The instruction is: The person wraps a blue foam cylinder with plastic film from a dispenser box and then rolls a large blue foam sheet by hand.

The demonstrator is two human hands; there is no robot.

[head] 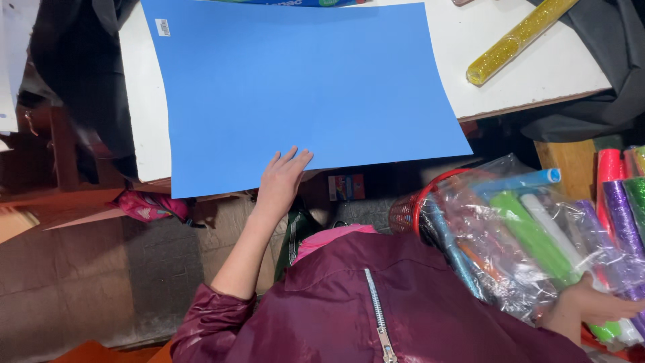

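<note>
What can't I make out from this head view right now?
- Left hand: palm and fingertip contact with the blue sheet hidden under the hand itself.
- Right hand: fingers partly cut off by the right edge, among the wrapped coloured rolls; grip unclear.
- Small label on the sheet: too small to read.
- Glitter roll: upper end cut off by the top edge.

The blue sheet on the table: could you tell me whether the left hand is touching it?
Touching. The head view shows the left hand lying flat with its fingers on the near edge of the blue sheet.
</note>
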